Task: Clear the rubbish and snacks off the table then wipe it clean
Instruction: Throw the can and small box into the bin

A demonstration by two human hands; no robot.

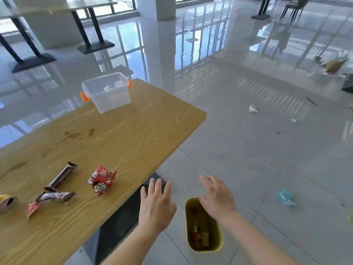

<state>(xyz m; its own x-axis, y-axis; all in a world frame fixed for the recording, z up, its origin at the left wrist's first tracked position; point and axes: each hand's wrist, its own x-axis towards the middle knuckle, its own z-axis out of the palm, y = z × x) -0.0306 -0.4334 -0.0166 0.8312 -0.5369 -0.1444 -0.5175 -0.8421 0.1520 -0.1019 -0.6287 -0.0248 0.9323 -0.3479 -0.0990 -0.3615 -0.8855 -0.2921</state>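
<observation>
A wooden table (118, 142) fills the left of the view. On its near part lie a red snack packet (101, 180), two brown wrapped bars (61, 176) (56, 196), a small red wrapper (33, 208) and a round brown-orange item (6, 203) at the left edge. Brown stains (76, 134) mark the tabletop. A yellow bin (203, 224) stands on the floor beside the table with wrappers inside. My left hand (155, 205) hovers open off the table edge. My right hand (216, 197) is open above the bin's rim. Neither holds anything.
A clear plastic box (108, 91) with orange clips sits at the table's far end. Crumpled white paper (253, 108) and a blue wrapper (286, 197) lie on the tiled floor to the right. Other tables (57, 8) stand at the back.
</observation>
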